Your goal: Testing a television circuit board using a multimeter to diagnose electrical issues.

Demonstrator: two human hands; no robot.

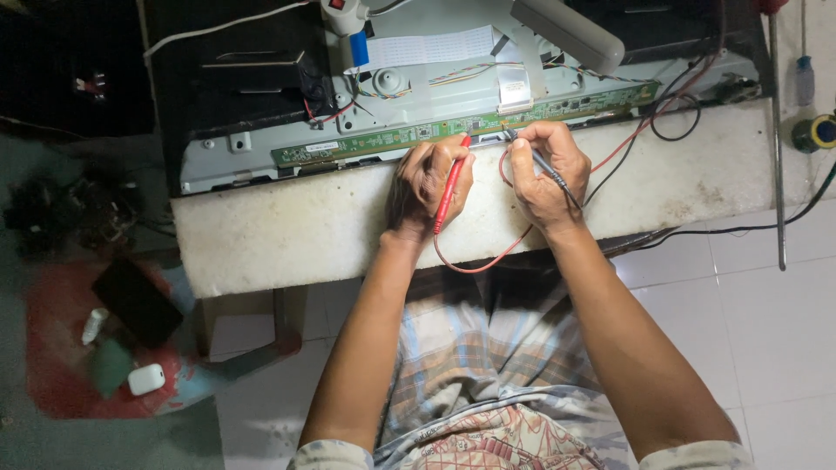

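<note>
Here, nearest the viewer, two forearms reach over a checked cloth on the lap toward the white table (287, 231), whose near edge runs level with the wrists. The left hand (428, 181) has its grip clenched on the red probe (451, 187), held like a pen with its tip on the green circuit strip (392, 137). The right hand (545, 170) has its grip clenched on the black probe (547, 165), whose tip meets the same strip just beside the red one. The red lead (481, 263) loops below the table's near edge; the black lead (627, 157) trails toward the right edge.

By the look of it, probing is under way: both tips are set on the strip near its middle, and the strip's left and right stretches remain to be reached.

The strip lies along the far edge of the table, on the grey metal chassis (453, 96). The bare table top to the left of the hands and to the right gives room for sliding sideways. Beyond the strip, ribbon cables (427, 48), wires and a grey bar (570, 33) crowd the chassis, leaving little room forward.
</note>
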